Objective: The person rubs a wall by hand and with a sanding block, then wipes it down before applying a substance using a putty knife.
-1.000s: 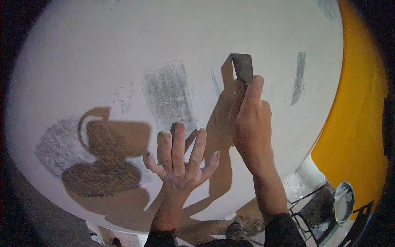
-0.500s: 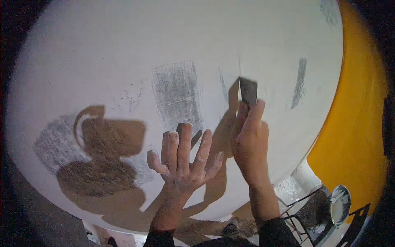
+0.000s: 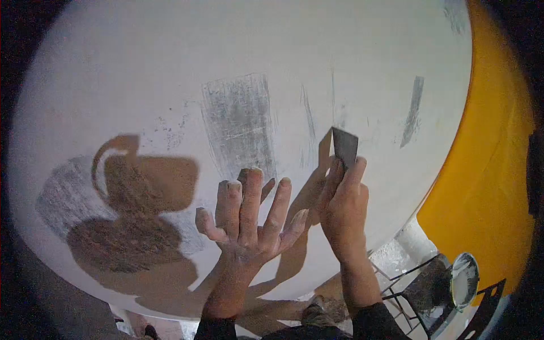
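My right hand [image 3: 345,212] grips a scraper with a flat, dark blade [image 3: 345,147]. Its blade edge points up and lies right at the white curved surface [image 3: 362,45]. To the left, my left hand [image 3: 249,218] has its fingers spread, palm toward the same surface, with whitish residue on the fingertips. Just above the left fingertips is a large grey filler patch [image 3: 235,116] with scratchy edges. Thin grey streaks [image 3: 307,116] run close to the scraper, and a narrow grey patch [image 3: 413,110] lies to the right.
Shadows of my head and arms fall across another grey patch [image 3: 59,195] on the left. An orange surface [image 3: 487,147] borders the white one at right. At lower right, a round container [image 3: 464,280] with pale smears stands by a black metal frame [image 3: 416,311].
My right hand has drawn the scraper down along the surface, and faint grey marks show where the blade was. The left hand stays spread, shifted slightly left in view.
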The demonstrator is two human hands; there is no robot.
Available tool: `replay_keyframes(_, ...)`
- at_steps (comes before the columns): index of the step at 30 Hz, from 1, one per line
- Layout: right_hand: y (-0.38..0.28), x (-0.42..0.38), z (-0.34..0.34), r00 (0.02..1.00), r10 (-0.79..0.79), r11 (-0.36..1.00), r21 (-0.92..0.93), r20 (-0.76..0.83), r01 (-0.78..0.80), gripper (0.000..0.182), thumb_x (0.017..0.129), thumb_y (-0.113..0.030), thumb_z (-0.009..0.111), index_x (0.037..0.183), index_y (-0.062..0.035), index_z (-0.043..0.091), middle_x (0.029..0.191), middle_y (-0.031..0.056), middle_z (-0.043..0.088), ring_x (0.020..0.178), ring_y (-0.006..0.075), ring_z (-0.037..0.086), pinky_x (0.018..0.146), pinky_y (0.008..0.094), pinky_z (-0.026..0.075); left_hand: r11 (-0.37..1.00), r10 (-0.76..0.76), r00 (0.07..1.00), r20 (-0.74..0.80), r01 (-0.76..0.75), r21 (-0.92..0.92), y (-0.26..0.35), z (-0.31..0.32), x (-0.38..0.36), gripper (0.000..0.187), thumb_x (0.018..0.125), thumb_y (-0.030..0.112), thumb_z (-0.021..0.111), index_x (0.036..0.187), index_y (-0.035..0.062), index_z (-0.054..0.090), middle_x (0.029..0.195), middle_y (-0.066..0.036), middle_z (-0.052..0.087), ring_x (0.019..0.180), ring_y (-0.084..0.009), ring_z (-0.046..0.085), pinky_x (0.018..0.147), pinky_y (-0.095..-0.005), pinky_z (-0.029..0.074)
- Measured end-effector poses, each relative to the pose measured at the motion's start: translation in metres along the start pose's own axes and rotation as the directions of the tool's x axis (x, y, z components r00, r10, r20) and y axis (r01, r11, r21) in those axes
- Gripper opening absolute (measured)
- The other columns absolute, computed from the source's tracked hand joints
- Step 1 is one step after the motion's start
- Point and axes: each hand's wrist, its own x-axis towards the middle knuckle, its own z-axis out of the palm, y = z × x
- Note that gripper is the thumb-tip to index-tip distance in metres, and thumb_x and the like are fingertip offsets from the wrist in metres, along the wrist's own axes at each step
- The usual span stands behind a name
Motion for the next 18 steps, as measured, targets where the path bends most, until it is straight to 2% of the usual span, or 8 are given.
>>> replay_keyframes(3,-0.012,0.021,-0.004,0.999,-0.033,0.999,0.019,0.012,0.032,0.023,0.089,-0.011,0.046,0.106,-0.0019,0.034,0.057,0.022,0.055,0.054,0.0429,0.057,0.043,0.0498,0.041,1.0,-0.001,1.0,0.003,0.001,-0.006,-0.003,0.002,-0.001,0.052,0.079,0.049,0.057,0.118,0.0139,0.056,0.135,-0.021,0.04,0.131,-0.0381,0.027,0.104,-0.0568,0.002)
replay_keyframes(6,-0.007,0.016,-0.003,0.996,-0.092,0.995,-0.032,-0.001,0.092,0.023,0.088,-0.01,0.047,0.106,-0.0018,0.034,0.057,0.0216,0.055,0.054,0.0424,0.057,0.044,0.0496,0.041,1.0,-0.006,1.0,0.004,0.006,-0.017,0.0,0.001,-0.001,0.052,0.079,0.048,0.057,0.117,0.0134,0.057,0.135,-0.021,0.04,0.131,-0.0382,0.027,0.104,-0.0567,0.002)
replay_keyframes(8,0.003,-0.005,0.003,0.998,-0.07,0.997,-0.033,0.002,0.07,0.022,0.088,-0.008,0.046,0.105,-0.0019,0.034,0.057,0.0216,0.055,0.054,0.0422,0.057,0.044,0.0498,0.041,1.0,-0.008,1.0,-0.006,0.008,-0.014,-0.001,0.002,-0.001,0.052,0.079,0.048,0.058,0.117,0.0133,0.057,0.135,-0.021,0.04,0.131,-0.0382,0.027,0.104,-0.0567,0.002)
replay_keyframes(10,0.002,-0.012,0.004,0.999,-0.04,0.999,-0.03,0.006,0.04,0.022,0.087,-0.007,0.046,0.105,-0.002,0.034,0.057,0.0215,0.055,0.054,0.042,0.057,0.044,0.05,0.041,0.998,-0.055,0.998,0.027,0.055,-0.004,0.0,0.002,-0.004,0.05,0.079,0.052,0.055,0.12,0.0232,0.057,0.129,-0.015,0.048,0.126,-0.0315,0.033,0.104,-0.0593,0.0)
replay_keyframes(13,0.002,-0.01,0.002,1.0,-0.003,1.0,-0.019,0.019,0.003,0.022,0.085,-0.006,0.047,0.104,-0.0023,0.034,0.058,0.0219,0.055,0.054,0.0427,0.057,0.044,0.051,0.041,0.999,-0.051,0.998,0.025,0.052,-0.013,0.0,0.001,-0.003,0.05,0.079,0.052,0.055,0.119,0.0231,0.057,0.129,-0.015,0.048,0.126,-0.0312,0.034,0.103,-0.0593,0.0)
replay_keyframes(16,-0.011,0.01,-0.002,0.994,-0.105,0.994,-0.035,-0.03,0.104,0.022,0.086,-0.007,0.048,0.103,-0.0025,0.034,0.058,0.022,0.056,0.054,0.0428,0.057,0.043,0.0511,0.041,0.997,-0.082,0.997,0.013,0.082,-0.012,0.0,0.001,-0.006,0.051,0.079,0.053,0.056,0.12,0.0231,0.057,0.13,-0.015,0.048,0.126,-0.0306,0.034,0.103,-0.0591,0.0)
replay_keyframes(17,-0.008,0.006,-0.002,0.995,-0.096,0.995,-0.038,-0.024,0.095,0.022,0.086,-0.007,0.048,0.103,-0.0025,0.034,0.058,0.022,0.056,0.054,0.0428,0.057,0.043,0.0511,0.041,0.997,-0.081,0.996,0.023,0.082,-0.017,-0.001,0.001,-0.006,0.051,0.079,0.053,0.056,0.12,0.0231,0.057,0.13,-0.015,0.048,0.126,-0.0306,0.034,0.103,-0.0591,0.0)
replay_keyframes(18,-0.003,0.001,-0.001,0.998,-0.066,0.996,-0.05,0.014,0.067,0.023,0.086,-0.007,0.048,0.104,-0.0022,0.034,0.059,0.0219,0.056,0.055,0.0422,0.057,0.044,0.0504,0.041,0.999,-0.041,0.999,0.011,0.041,-0.019,-0.002,0.002,-0.005,0.052,0.079,0.051,0.057,0.119,0.0184,0.056,0.132,-0.019,0.044,0.128,-0.0344,0.031,0.104,-0.0574,0.001)
